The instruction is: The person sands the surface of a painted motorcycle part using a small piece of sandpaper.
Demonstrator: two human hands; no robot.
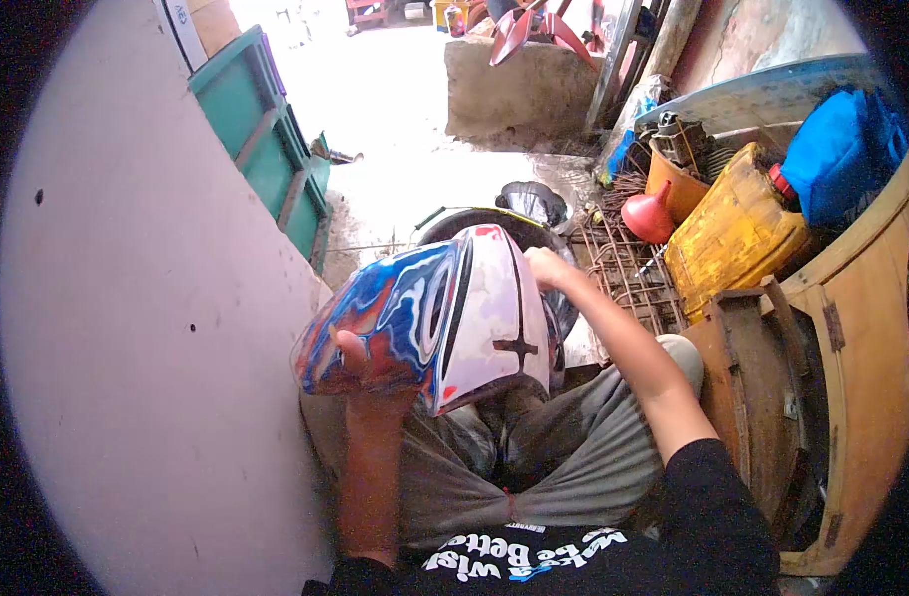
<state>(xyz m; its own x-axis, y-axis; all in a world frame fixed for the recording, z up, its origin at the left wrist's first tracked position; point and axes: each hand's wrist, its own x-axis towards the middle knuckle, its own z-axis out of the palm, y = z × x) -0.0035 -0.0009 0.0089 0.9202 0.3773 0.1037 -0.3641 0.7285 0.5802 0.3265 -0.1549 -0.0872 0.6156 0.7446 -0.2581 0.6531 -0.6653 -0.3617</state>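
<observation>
A hard, curved, glossy shell (494,318), swirled blue, white and orange on its left part and plain white with black lines on its right, is held above the lap of the grey trousers (593,437); a dark cross-shaped mark (515,347) and small red patches sit on the white part. The left hand (363,375) grips the shell's lower left, thumb up against the swirled face; its fingers are hidden, so how far it is open cannot be told. The right hand (548,269) is partly curled at the shell's upper right edge, its fingertips out of sight. The black shirt (693,512) carries white lettering, creased but readable in part: "Make a wish" and "be Better", with a smaller line too small to read. Dark letters on the pale board (183,28) at upper left are unclear. To the right, a red plastic funnel (650,213) is beside a stained yellow jerrycan (737,233), near a blue container (839,149) with a red cap; no writing can be made out on them.
</observation>
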